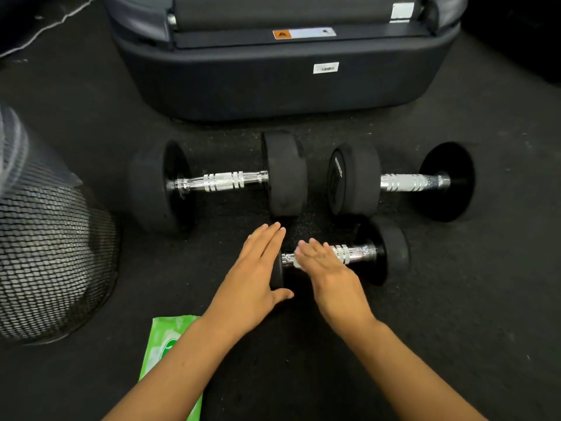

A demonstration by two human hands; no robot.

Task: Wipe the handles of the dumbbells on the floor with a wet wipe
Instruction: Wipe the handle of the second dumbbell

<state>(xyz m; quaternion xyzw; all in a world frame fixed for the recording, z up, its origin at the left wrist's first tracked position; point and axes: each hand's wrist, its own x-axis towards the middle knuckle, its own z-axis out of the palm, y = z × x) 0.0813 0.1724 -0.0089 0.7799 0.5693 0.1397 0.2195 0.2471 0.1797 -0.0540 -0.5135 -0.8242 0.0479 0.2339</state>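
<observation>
Resting flat with straight fingers, the left hand (256, 268) presses the left end weight of the small dumbbell (358, 256) on the floor (470, 299). Right hand (328, 268) lies fingers extended over the chrome handle, a bit of white wet wipe (296, 262) showing beneath the fingertips. Two larger dumbbells (218, 180) (403, 181) lie just behind, side by side. Green wipes packet (165, 341) sits under the left forearm. Mesh bin (45, 253) stands at left; treadmill base (282, 74) blocks the far edge.
</observation>
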